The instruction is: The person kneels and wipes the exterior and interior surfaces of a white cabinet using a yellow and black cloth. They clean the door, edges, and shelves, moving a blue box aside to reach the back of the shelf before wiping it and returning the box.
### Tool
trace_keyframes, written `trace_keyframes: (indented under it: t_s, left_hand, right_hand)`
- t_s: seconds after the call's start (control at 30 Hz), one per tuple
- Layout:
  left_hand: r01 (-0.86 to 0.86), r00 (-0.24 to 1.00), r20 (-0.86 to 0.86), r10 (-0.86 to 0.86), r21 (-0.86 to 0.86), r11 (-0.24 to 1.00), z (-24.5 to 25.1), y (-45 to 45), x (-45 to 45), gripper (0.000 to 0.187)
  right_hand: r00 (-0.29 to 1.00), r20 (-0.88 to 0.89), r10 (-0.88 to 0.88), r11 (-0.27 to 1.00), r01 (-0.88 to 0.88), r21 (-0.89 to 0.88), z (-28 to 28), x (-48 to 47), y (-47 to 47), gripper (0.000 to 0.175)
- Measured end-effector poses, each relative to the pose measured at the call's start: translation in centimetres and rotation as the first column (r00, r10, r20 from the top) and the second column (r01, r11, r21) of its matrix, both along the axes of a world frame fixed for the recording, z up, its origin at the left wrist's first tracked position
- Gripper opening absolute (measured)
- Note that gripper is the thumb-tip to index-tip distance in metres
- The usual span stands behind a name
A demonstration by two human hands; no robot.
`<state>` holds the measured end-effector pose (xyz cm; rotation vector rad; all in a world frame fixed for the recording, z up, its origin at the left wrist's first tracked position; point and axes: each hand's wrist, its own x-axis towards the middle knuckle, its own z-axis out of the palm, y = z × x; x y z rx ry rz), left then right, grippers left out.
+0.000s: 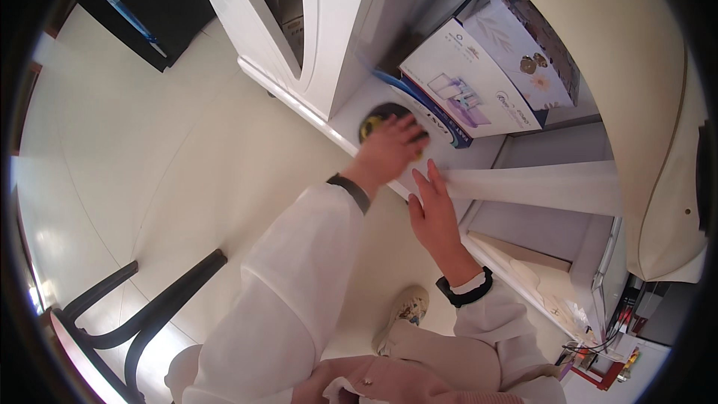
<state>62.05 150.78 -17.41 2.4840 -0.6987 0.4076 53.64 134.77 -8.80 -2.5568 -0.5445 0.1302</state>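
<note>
Over a round black and yellow object (387, 114) on the white shelf, my left hand (392, 148) lies with its fingers spread; it is blurred, and whether it grips the object cannot be told. My right hand (435, 210) is beside it at the shelf's front edge, fingers apart, holding nothing. Behind my left hand, a blue and white box (432, 115) lies against a larger white printed carton (465, 90). A floral box with a metal clasp (519, 45) stands behind the carton.
A white cabinet panel (342, 28) rises left of the shelf, and a white post (538, 185) is at right. Black chair legs (162, 297) stand on the tiled floor at lower left. A black case or bin (157, 5) is at upper left. Cables and small items lie at lower right.
</note>
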Motion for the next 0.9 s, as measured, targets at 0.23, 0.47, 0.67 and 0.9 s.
trace_keyframes:
  t_s: [0.23,0.47,0.67,0.9]
  left_hand:
    - [-0.390,0.919,-0.001,0.394,-0.138,0.910,-1.1,2.4,2.6,0.036]
    - [-0.262,0.959,-0.149,0.242,-0.131,0.956,0.0,-3.0,-0.1,0.044]
    - [0.024,0.979,-0.200,-0.044,-0.103,0.994,0.2,-3.0,-2.6,0.045]
    - [0.117,0.935,-0.279,-0.219,-0.341,0.933,0.0,-0.8,-6.5,0.029]
  right_hand:
    - [0.989,-0.146,-0.035,0.985,0.059,0.164,-0.5,-0.4,-0.6,0.038]
    - [0.998,-0.064,-0.008,0.944,0.028,0.328,-1.2,0.0,-0.5,0.027]
    - [0.994,-0.107,-0.035,0.929,0.072,0.362,0.5,-0.4,-1.0,0.019]
    - [0.978,-0.207,-0.003,0.909,0.088,0.406,1.2,-1.9,-1.0,0.013]
